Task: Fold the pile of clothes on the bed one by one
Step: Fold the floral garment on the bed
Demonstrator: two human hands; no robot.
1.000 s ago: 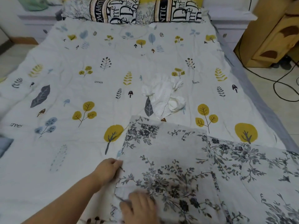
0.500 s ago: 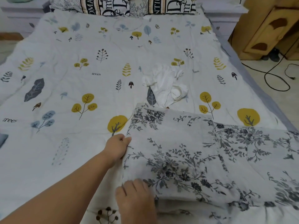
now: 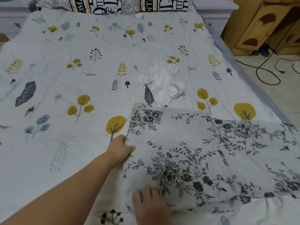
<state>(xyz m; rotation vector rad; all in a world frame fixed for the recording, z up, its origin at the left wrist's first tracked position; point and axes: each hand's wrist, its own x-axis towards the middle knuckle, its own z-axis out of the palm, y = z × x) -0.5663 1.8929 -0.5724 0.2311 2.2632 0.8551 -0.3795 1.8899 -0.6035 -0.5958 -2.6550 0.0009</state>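
While the grey-and-white floral-print cotton garment (image 3: 203, 153) lies spread flat on the near right part of the bed (image 3: 53, 98), its left edge is held by the left hand (image 3: 121, 149), whose fingers (image 3: 129, 149) are curled onto the cloth's margin in a pinch. The right hand (image 3: 150, 207) is laid on the garment's near left corner; its fingers appear curved over the cloth, but whether a fold is gripped underneath cannot be told, since the fingertips are hidden or blurred.

The garment's long axis runs across the bed, from the two hands at its left end out to the right, where the cloth passes beyond the frame. Everything left to fold therefore lies to the right of both hands — the far, free end is well apart from either. The right hand is judged the nearer to that end, and a reach across to the right would probably be called for.

A crumpled white dotted garment (image 3: 162, 83) waits just beyond the floral cloth's far edge, nearly touching it — not yet folded.
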